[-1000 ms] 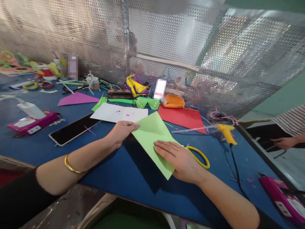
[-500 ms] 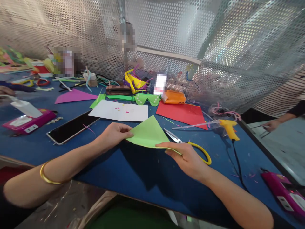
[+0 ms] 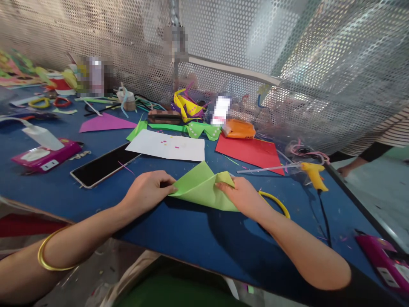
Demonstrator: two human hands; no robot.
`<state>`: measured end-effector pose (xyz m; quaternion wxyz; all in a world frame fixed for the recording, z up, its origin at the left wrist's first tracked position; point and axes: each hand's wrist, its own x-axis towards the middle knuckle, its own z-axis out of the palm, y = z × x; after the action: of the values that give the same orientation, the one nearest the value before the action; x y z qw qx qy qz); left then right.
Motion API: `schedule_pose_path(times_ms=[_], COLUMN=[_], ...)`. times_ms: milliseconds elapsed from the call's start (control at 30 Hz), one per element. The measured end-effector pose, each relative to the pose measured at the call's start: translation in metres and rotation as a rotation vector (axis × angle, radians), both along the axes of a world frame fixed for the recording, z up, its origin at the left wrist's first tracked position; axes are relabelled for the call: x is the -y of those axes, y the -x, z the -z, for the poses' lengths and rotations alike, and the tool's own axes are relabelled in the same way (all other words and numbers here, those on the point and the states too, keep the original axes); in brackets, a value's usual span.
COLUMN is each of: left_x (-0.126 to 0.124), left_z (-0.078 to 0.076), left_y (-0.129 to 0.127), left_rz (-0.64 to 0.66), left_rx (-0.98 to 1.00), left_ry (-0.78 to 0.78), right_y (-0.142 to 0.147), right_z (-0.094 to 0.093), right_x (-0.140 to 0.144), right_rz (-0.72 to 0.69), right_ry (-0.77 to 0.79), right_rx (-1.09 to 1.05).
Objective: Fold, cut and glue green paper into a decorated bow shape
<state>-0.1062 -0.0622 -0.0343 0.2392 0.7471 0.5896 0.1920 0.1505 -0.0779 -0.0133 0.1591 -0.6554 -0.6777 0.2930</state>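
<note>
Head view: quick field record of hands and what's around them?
left hand: grip on left corner of green paper
right hand: grip on the paper's folded-over right part
paper state: partly folded, on blue table
under right hand: yellow-handled scissors, partly hidden
behind: white sheet, red sheet
right: yellow glue gun
left: phone

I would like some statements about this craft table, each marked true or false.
1. Both hands hold the green paper. True: left hand grips its left corner, right hand its right side.
2. The glue gun is purple. False: it is yellow.
3. The red sheet lies beyond the right hand. True.
4. The phone lies on the white sheet. False: it lies on the blue table, beside the sheet.
5. The left wrist is bare. False: it wears a gold bangle.
</note>
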Motion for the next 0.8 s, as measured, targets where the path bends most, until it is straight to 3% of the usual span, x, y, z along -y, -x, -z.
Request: schedule_pose_path(times_ms=[167, 300, 467, 700, 800], left_x=[0.003, 0.013, 0.019, 0.014, 0.011], left_z=[0.003, 0.0, 0.001, 0.003, 0.002], left_y=[0.0, -0.005, -0.012, -0.015, -0.016], left_rz=[-0.015, 0.045, 0.193, 0.091, 0.049], left_rx=[-0.009, 0.103, 0.163, 0.18, 0.17], left_ry=[-0.005, -0.209, -0.08, -0.011, 0.038], right_y=[0.001, -0.001, -0.003, -0.022, -0.026], right_z=[0.005, 0.007, 0.006, -0.001, 0.001], right_x=[-0.011, -0.014, -0.015, -0.004, 0.007], right_rz=[-0.055, -0.092, -0.083, -0.129, -0.05], right_ry=[-0.029, -0.073, -0.076, 0.029, 0.028], right_rx=[0.076, 0.122, 0.145, -0.221, -0.202])
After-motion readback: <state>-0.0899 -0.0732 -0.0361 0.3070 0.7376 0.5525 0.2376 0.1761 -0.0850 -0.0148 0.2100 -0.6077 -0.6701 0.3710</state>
